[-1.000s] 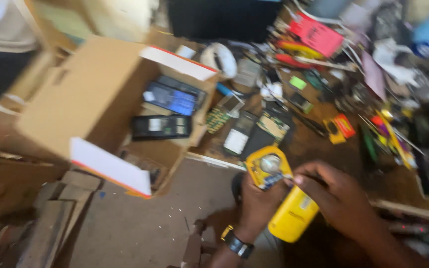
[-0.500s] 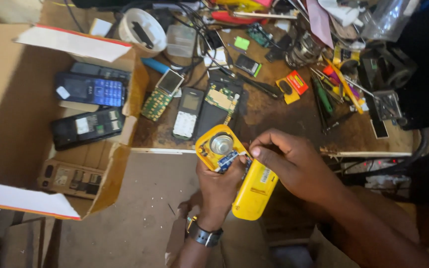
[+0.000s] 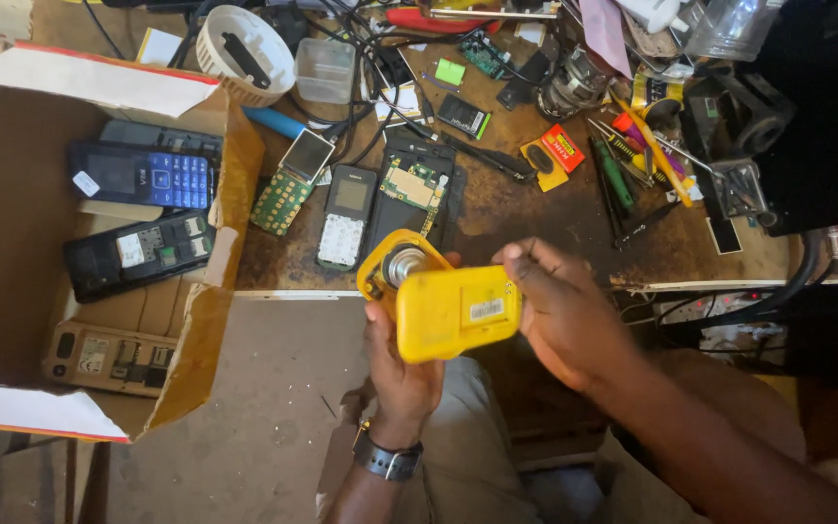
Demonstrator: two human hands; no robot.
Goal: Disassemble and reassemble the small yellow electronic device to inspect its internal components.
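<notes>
Since half a second ago, the yellow plastic flashlight [image 3: 443, 299] has been turned from hanging nearly upright to lying almost level, its flat back with a small silver sticker now facing up, and the round lens head has swung to the left end. Both hands have risen slightly with it, just off the front edge of the brown, stained wooden workbench [image 3: 526, 218].

From below, the left hand [image 3: 402, 369], with a dark watch [image 3: 387, 458] on its wrist, is closed around the flashlight's head end, thumb up the left side. On the other end, the right hand [image 3: 563, 312] grips with fingers curled over the top corner.

On the workbench near its front edge, just behind the flashlight, lie a black keypad phone with white keys [image 3: 343, 229], a phone with its green circuit board bared [image 3: 289, 182], and a black opened phone showing a tan board [image 3: 412, 189]. Toward the back edge sit a white round plastic casing [image 3: 244, 41] and a small clear plastic box [image 3: 326, 70]. Screwdrivers with green and red handles [image 3: 623, 160] lie toward the right side.

At the left edge an open brown cardboard box [image 3: 21, 252] holds a blue keypad phone [image 3: 143, 176] and a black phone without its back [image 3: 138, 252].
</notes>
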